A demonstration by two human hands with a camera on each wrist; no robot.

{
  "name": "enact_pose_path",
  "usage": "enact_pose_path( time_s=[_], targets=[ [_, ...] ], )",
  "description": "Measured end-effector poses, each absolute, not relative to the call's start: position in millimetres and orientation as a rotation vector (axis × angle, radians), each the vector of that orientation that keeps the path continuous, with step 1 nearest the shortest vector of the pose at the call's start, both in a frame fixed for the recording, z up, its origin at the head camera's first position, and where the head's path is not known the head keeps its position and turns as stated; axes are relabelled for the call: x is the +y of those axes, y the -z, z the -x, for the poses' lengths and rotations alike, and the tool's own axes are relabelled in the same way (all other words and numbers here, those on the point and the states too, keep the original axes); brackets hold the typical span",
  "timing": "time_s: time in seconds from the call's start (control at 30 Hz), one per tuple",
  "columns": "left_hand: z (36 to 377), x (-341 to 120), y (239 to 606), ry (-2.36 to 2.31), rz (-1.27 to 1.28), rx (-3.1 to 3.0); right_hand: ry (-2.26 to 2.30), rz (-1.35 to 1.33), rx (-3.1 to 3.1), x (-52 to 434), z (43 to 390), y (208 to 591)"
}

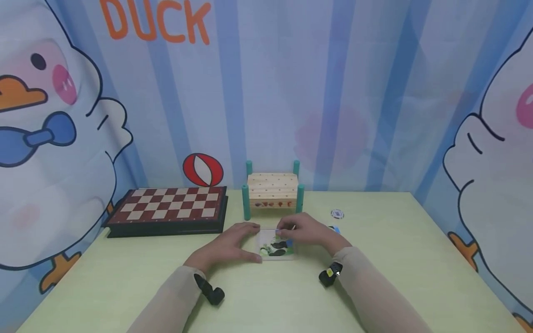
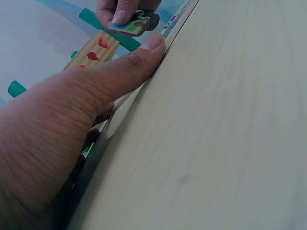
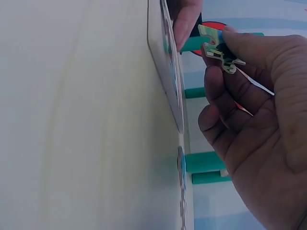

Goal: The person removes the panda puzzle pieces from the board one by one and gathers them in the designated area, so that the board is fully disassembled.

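We have the left hand (image 1: 226, 247) braced at the left edge of the puzzle tray (image 1: 276, 259), center of frame. Thumb and fingers are spread apart, one at each left corner; they span the edge rather than clamp it. Our read: that stops the tray sliding.

Right hand (image 1: 306, 231) is over the tray's upper right, with thumb and fingers clamped on a puzzle piece (image 3: 221, 53). We see it raised off the tray, pinched at one end so the knobbed side sticks out, probably to leave that side free for seating.

Tray contents: panda pieces (image 1: 278, 249) across the lower part, black, white and green. Pale base shows at its upper left; the right hand hides part of the upper right, so we can't tell the fill there.

A blue loose piece (image 1: 335, 229) lies on the table (image 1: 258, 300) just beyond the right wrist, probably parked within reach. Round disc (image 1: 337, 213) sits above it in frame. Toy bed (image 1: 272, 203) stands behind the tray. Chessboard box (image 1: 166, 226) is at left, closed; we can't see inside.
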State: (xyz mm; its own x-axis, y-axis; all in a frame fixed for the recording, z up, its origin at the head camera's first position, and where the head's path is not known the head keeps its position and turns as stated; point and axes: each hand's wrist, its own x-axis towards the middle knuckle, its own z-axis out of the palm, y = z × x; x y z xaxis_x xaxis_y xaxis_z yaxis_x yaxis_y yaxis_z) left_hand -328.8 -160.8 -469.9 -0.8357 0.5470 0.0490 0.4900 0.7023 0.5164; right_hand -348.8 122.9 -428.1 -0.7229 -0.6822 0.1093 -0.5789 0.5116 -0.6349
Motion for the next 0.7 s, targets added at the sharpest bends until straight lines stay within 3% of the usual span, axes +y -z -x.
enact_pose_path(
  time_s=[0.7],
  targets=[
    [326, -159, 466, -0.797, -0.824, 2.802, 1.006, 0.986, 2.666, 159, 353, 432]
  ],
)
